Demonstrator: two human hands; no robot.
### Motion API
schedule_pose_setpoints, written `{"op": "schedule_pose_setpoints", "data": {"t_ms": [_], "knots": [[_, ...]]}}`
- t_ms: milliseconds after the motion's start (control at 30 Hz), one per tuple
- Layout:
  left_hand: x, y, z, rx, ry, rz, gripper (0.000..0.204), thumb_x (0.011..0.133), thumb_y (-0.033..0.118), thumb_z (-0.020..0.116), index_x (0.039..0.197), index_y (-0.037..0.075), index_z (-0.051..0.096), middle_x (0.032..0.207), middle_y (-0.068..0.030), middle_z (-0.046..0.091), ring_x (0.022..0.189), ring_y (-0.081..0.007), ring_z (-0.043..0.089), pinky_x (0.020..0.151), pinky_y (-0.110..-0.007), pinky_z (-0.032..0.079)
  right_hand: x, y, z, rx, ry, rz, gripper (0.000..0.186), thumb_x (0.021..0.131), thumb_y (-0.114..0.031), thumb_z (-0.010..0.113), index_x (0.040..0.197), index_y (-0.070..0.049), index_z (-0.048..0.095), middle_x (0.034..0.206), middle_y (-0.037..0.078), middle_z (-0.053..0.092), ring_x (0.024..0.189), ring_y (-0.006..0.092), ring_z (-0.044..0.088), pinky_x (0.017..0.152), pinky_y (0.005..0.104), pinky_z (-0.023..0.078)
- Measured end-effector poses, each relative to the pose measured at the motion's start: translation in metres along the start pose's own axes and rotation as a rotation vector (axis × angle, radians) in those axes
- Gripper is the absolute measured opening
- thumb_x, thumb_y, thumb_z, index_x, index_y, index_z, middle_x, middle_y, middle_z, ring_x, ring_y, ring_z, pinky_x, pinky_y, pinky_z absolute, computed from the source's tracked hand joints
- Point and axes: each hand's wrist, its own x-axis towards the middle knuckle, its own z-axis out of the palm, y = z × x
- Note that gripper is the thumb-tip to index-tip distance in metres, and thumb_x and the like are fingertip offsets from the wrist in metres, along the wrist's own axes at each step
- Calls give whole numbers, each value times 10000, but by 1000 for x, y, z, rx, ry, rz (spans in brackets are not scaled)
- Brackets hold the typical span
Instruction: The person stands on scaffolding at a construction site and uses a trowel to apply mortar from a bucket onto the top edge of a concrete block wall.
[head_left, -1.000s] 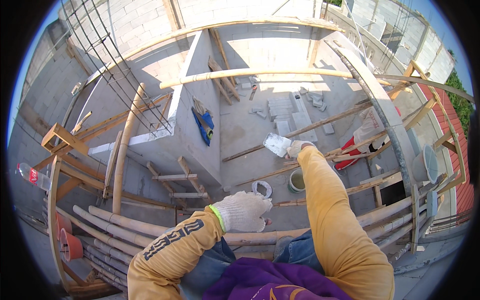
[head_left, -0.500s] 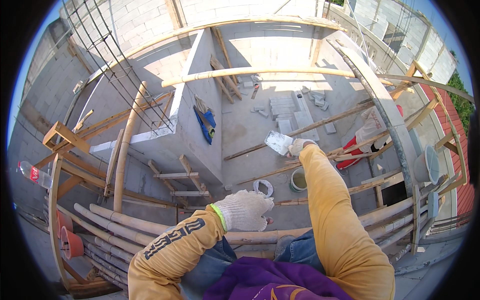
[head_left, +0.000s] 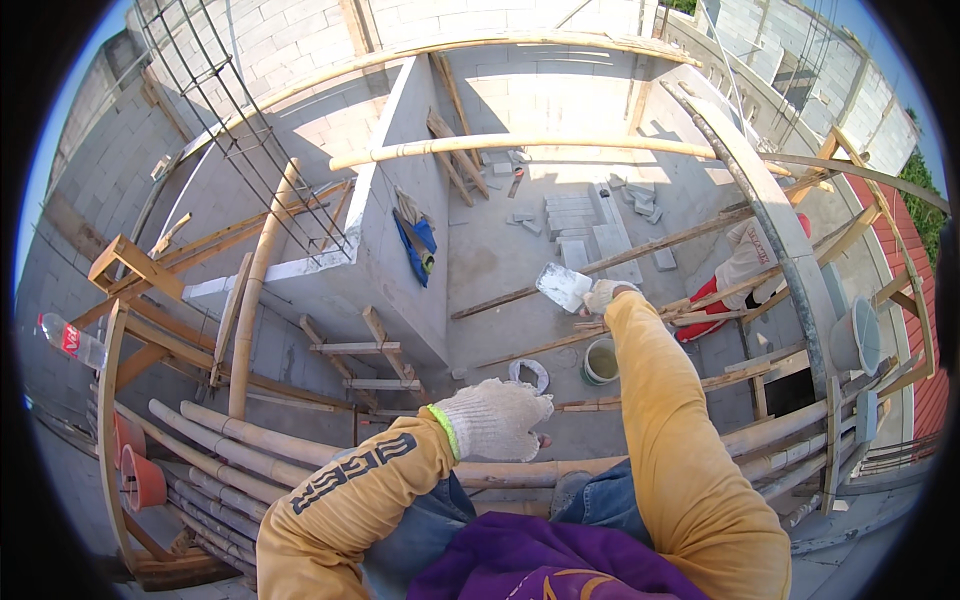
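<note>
1. Grey block walls are seen on several sides; a partition wall is set below the work position, left of centre.
2. Bare grey floor is seen far below, partly sunlit.
3. Bamboo poles are bunched at the near edge, in front of the person's legs; a single bamboo rail is stretched across farther out.
4. A rebar cage is stood at upper left, above the partition.
5. A co-worker in red trousers is noted at right, lower down, partly hidden by timbers.
6. Pale blocks are stacked on the floor, with loose pieces scattered beside them.
7. A blue cloth is hung against the partition's face.
8. Buckets are noted: grey at far right, pale on the floor, orange at lower left.
9. A clear bottle with a red label is seen at far left, tilted.
10. The left hand, gloved, is held above the near poles; fingers are bent and pressed together. Whether anything is gripped cannot be told.
11. The right hand, gloved, is extended outward; fingers are closed around the trowel's near end.
12. The trowel, flat and smeared whitish, is held out over the floor, its blade pointed leftward.
</note>
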Motion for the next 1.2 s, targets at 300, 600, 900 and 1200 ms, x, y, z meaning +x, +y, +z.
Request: {"op": "schedule_pose_setpoints", "data": {"t_ms": [300,600,900,1200], "knots": [[1,4,-5,7,-21,11,411,945,343,609,1170,0,640,1140,-245,658,1104,-410,645,946,-499,512,-3,4,-2,-3,-7,-37,354,956,-398,511,1008,-186,790,895,95,722,722,224,671,733,413,521],[2,0,1,-6,-5,-12,445,952,410,617,1163,21,655,1131,-225,666,1032,-398,678,908,-490,543,-28,-13,-14,32,-22,-59,408,982,-400,479,988,-123,779,836,91,720,673,232,669,710,404,523],[-7,3,-2,-13,17,-16,409,905,327,668,1139,-8,666,1011,-214,701,960,-394,703,846,-488,563,-18,-13,-9,55,-63,-5,394,975,-364,474,1035,-87,747,886,58,744,719,223,682,720,406,532],[-7,4,-1,-12,53,16,403,893,317,686,1133,-6,675,1043,-229,697,970,-395,702,838,-491,563,-22,-16,-15,-82,-50,-10,399,967,-326,468,948,-52,758,817,121,735,695,245,698,714,418,534]]}}
